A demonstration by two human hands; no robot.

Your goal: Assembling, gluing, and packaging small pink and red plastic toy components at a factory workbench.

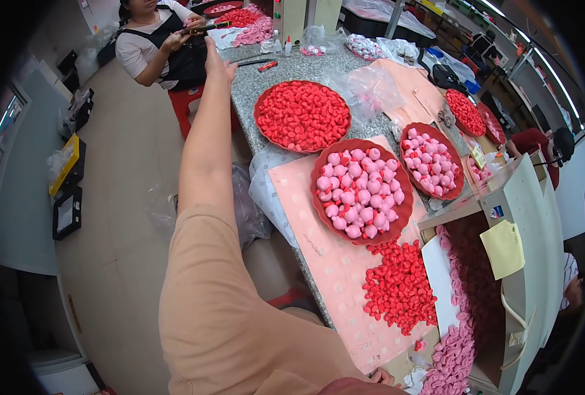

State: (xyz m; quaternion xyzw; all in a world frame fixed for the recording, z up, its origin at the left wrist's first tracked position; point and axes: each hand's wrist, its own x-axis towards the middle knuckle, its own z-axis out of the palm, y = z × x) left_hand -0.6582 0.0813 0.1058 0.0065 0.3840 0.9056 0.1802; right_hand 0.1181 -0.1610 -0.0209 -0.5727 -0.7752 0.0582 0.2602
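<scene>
Head view: left hand (217, 60) (open) reaches just below a co-worker's black tool (207, 27).

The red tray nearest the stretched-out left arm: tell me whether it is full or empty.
Full. The red tray on the table is heaped with small red pieces nearly to its rim. The left hand reaches past it.

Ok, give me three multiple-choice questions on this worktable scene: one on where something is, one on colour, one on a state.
1. Where is the loose heap of small red pieces?
A. on the pale pink sheet
B. on the floor
C. in a bag

2. What fills the nearest round red tray?
A. green pieces
B. pink pieces
C. black pieces

3. How is the person's left hand?
A. fisted
B. resting on the tray
C. stretched out towards a seated co-worker

A: heap lies on the sheet. B: pink shows. C: arm extended.
</scene>
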